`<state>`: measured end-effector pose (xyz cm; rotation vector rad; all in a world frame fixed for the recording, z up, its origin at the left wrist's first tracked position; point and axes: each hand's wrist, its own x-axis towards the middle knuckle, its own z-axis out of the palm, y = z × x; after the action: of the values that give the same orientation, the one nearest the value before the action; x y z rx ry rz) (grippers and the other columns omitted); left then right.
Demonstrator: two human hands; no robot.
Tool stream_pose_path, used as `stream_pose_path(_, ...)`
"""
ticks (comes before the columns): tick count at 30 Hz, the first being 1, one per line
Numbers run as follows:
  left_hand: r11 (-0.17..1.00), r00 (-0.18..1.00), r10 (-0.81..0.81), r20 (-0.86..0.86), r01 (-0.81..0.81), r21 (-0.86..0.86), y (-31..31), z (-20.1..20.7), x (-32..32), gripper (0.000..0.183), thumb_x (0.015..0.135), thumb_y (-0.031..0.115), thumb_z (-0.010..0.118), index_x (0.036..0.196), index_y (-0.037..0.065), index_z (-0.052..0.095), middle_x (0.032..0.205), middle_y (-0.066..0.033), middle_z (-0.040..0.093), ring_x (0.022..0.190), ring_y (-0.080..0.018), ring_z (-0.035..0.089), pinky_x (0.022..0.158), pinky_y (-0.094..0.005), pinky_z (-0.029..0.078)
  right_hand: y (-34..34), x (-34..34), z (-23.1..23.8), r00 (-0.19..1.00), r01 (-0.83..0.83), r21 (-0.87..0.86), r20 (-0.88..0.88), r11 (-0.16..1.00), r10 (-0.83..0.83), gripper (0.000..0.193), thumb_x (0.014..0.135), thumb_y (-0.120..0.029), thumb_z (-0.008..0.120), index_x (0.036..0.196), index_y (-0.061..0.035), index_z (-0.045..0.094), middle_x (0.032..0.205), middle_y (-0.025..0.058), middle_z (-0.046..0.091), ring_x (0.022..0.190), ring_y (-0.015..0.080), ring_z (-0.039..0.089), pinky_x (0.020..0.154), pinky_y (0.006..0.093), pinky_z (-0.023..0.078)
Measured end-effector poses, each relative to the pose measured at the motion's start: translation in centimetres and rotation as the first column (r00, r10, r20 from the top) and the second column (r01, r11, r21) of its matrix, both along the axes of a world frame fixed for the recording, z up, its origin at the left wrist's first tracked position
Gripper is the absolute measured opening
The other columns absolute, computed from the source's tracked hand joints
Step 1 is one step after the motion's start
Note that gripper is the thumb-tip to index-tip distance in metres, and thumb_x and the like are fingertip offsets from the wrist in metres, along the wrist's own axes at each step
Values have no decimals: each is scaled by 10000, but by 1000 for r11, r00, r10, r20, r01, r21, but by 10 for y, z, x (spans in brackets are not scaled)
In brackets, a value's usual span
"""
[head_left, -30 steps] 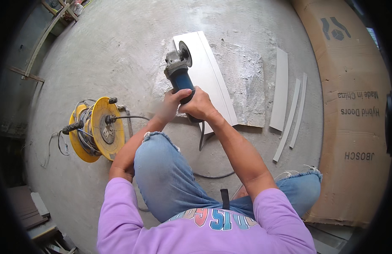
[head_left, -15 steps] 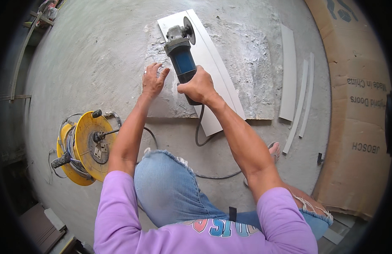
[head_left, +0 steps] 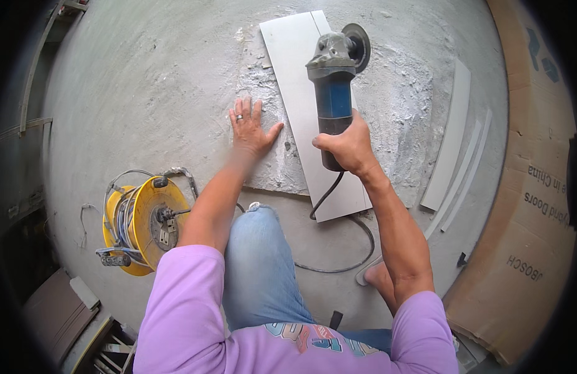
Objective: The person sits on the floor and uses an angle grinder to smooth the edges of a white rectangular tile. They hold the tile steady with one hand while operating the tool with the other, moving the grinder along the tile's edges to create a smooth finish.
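My right hand (head_left: 348,144) is wrapped round the rear body of an angle grinder (head_left: 333,100), blue and black with a grey metal head. A thin round disc (head_left: 358,47) sits at the grinder's upper right, held over a long white panel (head_left: 295,75). Near its right side, a line runs along the panel. My left hand (head_left: 253,129) is spread beside the panel's left edge, palm down over a rough, white-crusted slab (head_left: 397,118). Whether its palm touches the slab is unclear. From the grinder's back end a black cord (head_left: 369,240) loops down past my knee.
A yellow cable reel (head_left: 148,215) with sockets stands left of my knee. Narrow white strips (head_left: 450,140) lie to the right of the slab. Along the right edge runs a large cardboard box (head_left: 538,124). Brown boards (head_left: 54,311) lie at the lower left.
The whole view has shifted. My right hand has brought the grinder rightward relative to the white panel. My left hand's fingers have spread and flattened beside the panel's left edge.
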<state>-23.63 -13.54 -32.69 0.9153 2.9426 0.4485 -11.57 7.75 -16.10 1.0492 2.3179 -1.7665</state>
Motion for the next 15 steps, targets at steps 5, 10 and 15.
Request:
stream_pose_path(5,1000,999,2,33,-2,15,1,1,-1,923,831,630,657,1485,37,390,1567,-237,261,1512,-422,114,1219,-610,58,9,97,80,1000,12,-81,6,997,-11,512,663,-93,796,1108,36,579,933,73,678,800,158,645,755,320,542)
stream_pose_path(10,999,972,15,233,-4,-50,-1,8,-3,981,860,743,487,1563,83,305,1627,-230,166,1534,-424,23,1232,-587,-20,-22,166,101,973,202,-156,145,967,-180,437,698,-117,748,1072,-1,554,876,35,564,738,140,550,704,288,480)
stream_pose_path(15,1000,960,-8,280,15,-23,-2,1,-5,980,874,758,436,1573,88,285,1635,-241,108,1536,-418,-27,1230,-575,-62,-25,194,91,958,267,-238,173,934,-230,287,761,-116,700,981,12,566,831,46,557,693,134,556,634,277,466)
